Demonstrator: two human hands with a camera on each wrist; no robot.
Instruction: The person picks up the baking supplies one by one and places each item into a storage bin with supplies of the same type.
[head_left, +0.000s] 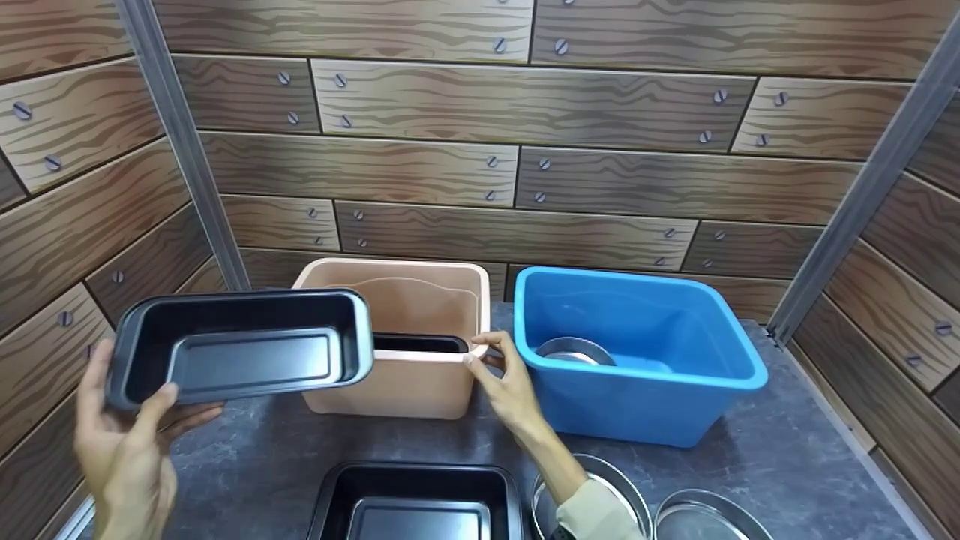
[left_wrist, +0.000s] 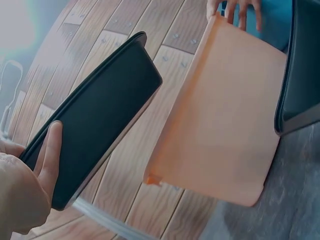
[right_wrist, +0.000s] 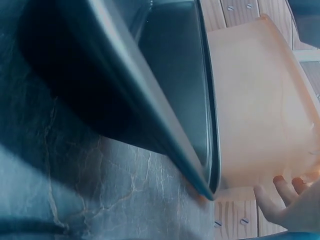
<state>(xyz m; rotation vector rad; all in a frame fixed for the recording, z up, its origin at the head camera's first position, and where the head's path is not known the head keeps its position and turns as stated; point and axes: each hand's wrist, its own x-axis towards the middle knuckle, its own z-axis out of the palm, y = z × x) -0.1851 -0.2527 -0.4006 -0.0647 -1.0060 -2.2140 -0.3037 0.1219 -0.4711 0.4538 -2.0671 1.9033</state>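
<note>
A: Please, what does the left hand [head_left: 127, 457] do?
B: Its grip is clamped on a black loaf pan [head_left: 251, 356], at the near left corner; the thumb lies over the rim and other fingers are behind. The pan is in the air above the desk [head_left: 247, 439], tilted so that its inside faces the head camera. In the left wrist view it is apart from the peach bin [head_left: 386, 386].
A: And the right hand [head_left: 510, 386]?
B: There the grip is together on the rim of the peach bin, pinching it at the near right corner.
A: Is something inside this bin?
B: Yes, another black pan [head_left: 420, 343], of which only a part is visible behind the front wall.
A: What else stands around?
B: On the right is a blue bin [head_left: 622, 409] with a round metal tin [head_left: 574, 346] in it. In front, on the desk, lie a black tray [head_left: 420, 517] and two round tins [head_left: 611, 491], one partly hidden by the right forearm.
</note>
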